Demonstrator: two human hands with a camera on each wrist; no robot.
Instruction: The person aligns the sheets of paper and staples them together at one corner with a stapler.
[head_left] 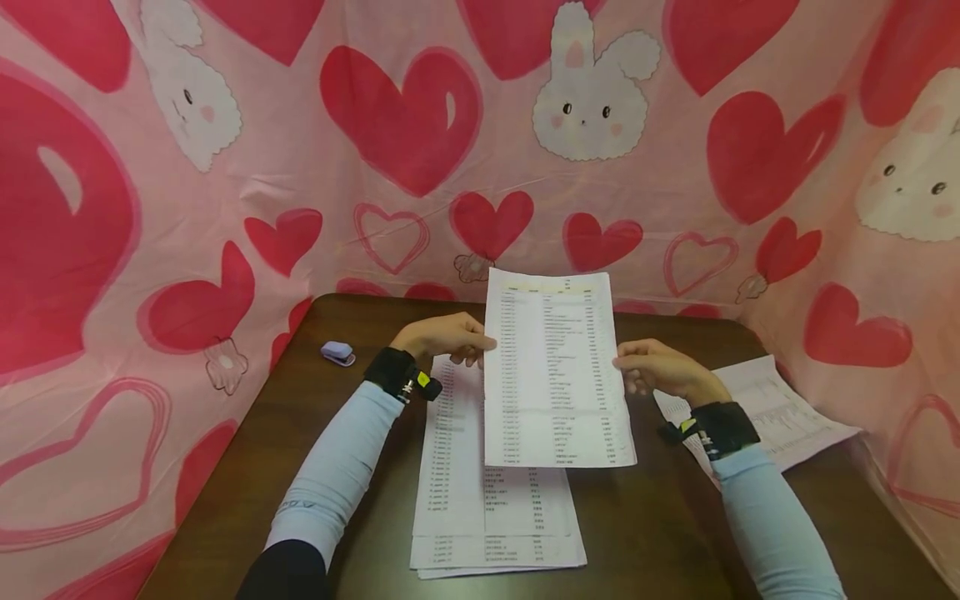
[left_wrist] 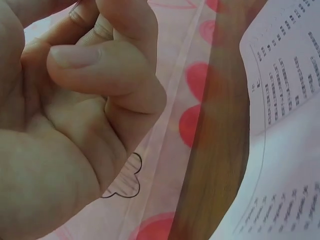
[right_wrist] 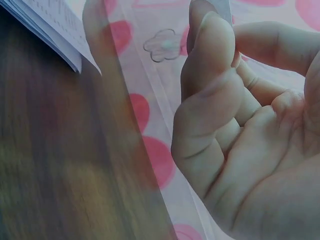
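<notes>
A printed sheet of paper, covered in columns of small text, is held up over the table by both hands. My left hand pinches its left edge between thumb and fingers. At the opposite edge, my right hand grips the paper the same way; a sliver of its edge shows above the fingertips in the right wrist view. Below the raised sheet lies a loose stack of printed papers, partly covered by it, with edges unevenly lined up. In the left wrist view the fingers are curled in.
A small purple stapler sits on the brown table at the back left. More printed papers lie at the right, partly behind the right wrist. A pink cloth with hearts and rabbits hangs around the table's back and sides.
</notes>
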